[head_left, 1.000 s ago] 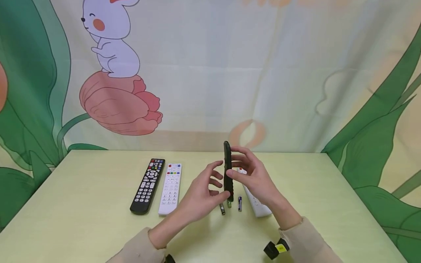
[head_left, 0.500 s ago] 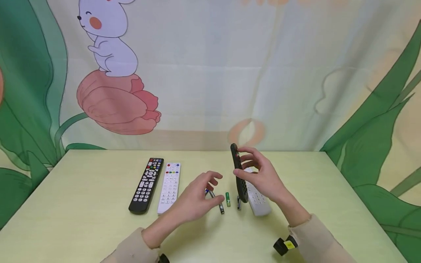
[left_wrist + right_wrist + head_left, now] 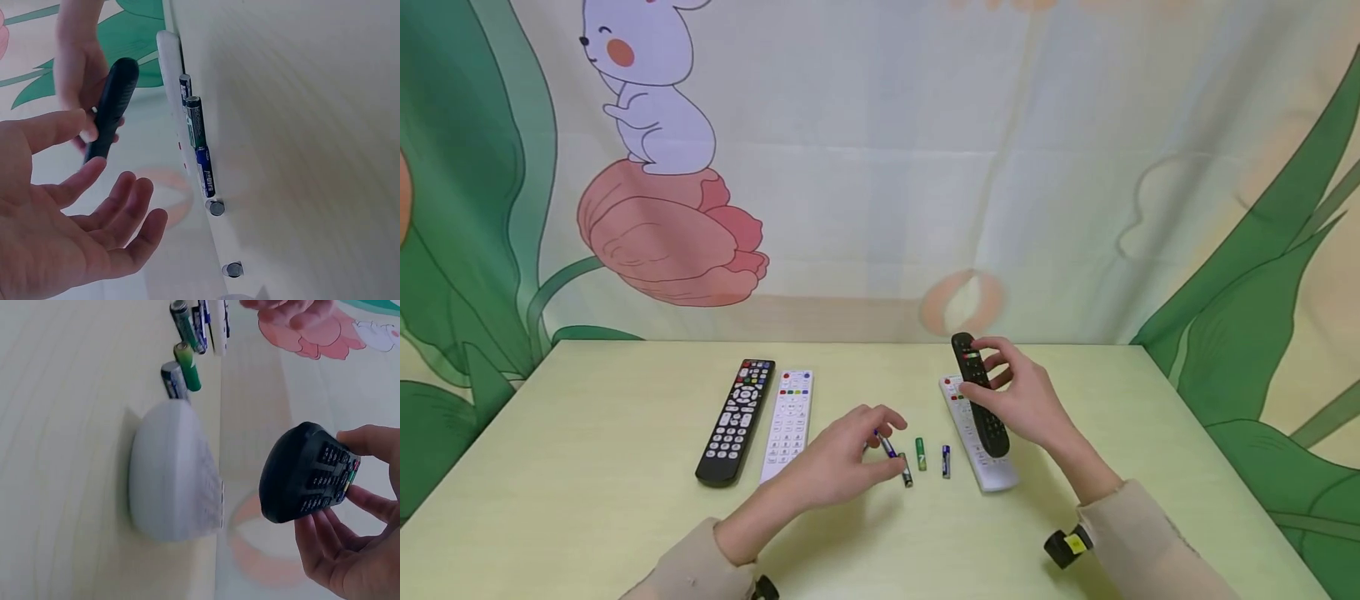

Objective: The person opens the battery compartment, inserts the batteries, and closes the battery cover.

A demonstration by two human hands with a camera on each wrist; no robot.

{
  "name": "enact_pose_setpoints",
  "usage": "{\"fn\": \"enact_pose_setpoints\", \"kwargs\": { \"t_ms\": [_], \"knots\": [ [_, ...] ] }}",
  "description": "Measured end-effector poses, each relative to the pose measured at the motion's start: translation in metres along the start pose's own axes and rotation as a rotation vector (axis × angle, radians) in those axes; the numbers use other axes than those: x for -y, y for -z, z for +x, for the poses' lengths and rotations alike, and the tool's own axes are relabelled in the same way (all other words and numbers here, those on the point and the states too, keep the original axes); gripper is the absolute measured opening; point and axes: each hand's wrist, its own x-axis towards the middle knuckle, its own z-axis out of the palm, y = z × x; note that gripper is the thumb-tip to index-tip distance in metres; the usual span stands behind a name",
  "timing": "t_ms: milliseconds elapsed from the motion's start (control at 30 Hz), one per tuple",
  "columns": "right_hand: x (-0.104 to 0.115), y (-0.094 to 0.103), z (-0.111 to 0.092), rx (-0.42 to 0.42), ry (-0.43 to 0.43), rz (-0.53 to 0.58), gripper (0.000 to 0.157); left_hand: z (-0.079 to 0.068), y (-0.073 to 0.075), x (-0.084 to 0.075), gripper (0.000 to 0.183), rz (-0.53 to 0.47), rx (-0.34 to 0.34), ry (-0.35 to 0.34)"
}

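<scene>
My right hand holds a black remote control between thumb and fingers, its buttons turned upward. The remote is raised over a white remote control lying on the table; in the right wrist view a gap shows between the black remote and the white one. My left hand hovers with fingers loosely bent and nothing in them, beside several small batteries. Among these are a green battery and a blue one. Some batteries are partly hidden behind the left fingers.
On the left of the table lie another black remote control and another white remote control, side by side. The left forearm overlaps the white one's lower end. A printed curtain hangs behind the table's far edge.
Both hands were at the black remote; the left has let go and moved down and left. The right has carried the remote rightward over the white one, turning its button side up.
</scene>
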Motion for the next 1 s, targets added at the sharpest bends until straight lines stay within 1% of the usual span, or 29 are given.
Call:
{"fn": "enact_pose_setpoints", "kwargs": {
  "t_ms": [233, 367, 667, 1000],
  "knots": [
    [-0.019, 0.006, 0.002, -0.027, -0.031, -0.120, 0.053, -0.001, 0.001, 0.000, 0.032, 0.034, 0.029, -0.016],
    [-0.028, 0.010, 0.003, -0.035, -0.070, -0.193, 0.053, -0.002, 0.002, 0.001, 0.030, 0.034, 0.036, -0.011],
    [-0.043, 0.017, 0.006, 0.019, -0.178, -0.307, 0.057, -0.006, 0.005, 0.003, 0.030, 0.041, 0.083, -0.011],
    [-0.055, 0.016, 0.009, 0.083, -0.218, -0.460, 0.059, -0.011, 0.009, 0.005, 0.031, 0.064, 0.128, 0.008]
  ]
}}
